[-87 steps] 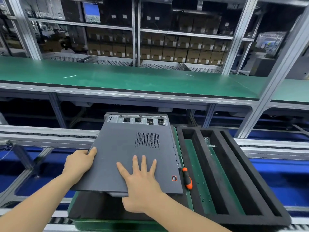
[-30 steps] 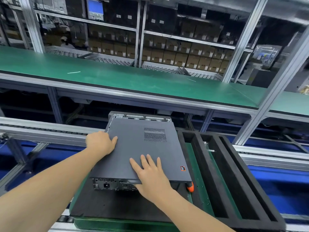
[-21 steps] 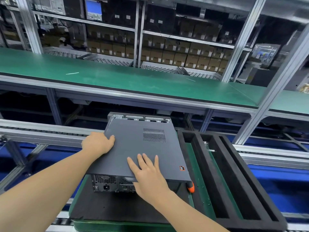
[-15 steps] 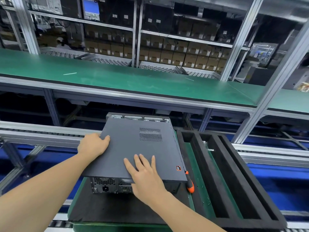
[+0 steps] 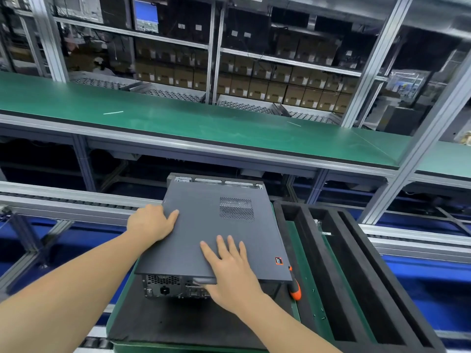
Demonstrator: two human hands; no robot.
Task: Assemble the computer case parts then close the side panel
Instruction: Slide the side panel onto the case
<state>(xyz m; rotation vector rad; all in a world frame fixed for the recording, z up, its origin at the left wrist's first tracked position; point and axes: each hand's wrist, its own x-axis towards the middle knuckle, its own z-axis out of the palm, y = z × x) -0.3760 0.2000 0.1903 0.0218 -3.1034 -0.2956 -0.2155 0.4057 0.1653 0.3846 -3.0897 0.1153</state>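
At the left edge of the computer case (image 5: 163, 286), the left hand (image 5: 150, 222) grips the side panel (image 5: 204, 233), thumb on top, fingers over the edge and out of view. The panel lies flat on the case, which rests on its side on the black mat surface (image 5: 158, 324). The panel's near edge overhangs the case's rear face, and a strip of bare chassis shows at the case's far end. The right hand (image 5: 229, 271) is released, palm and straight fingers pressing flat by the case's rear edge.

Assessment: panel not yet seated. Push evenly with both hands toward the far end, keeping the panel square to the case.

Just beside the case's near right corner lies an orange-handled screwdriver (image 5: 295, 289); further right, a black foam tray (image 5: 397, 289). Neither appears to obstruct the slide.
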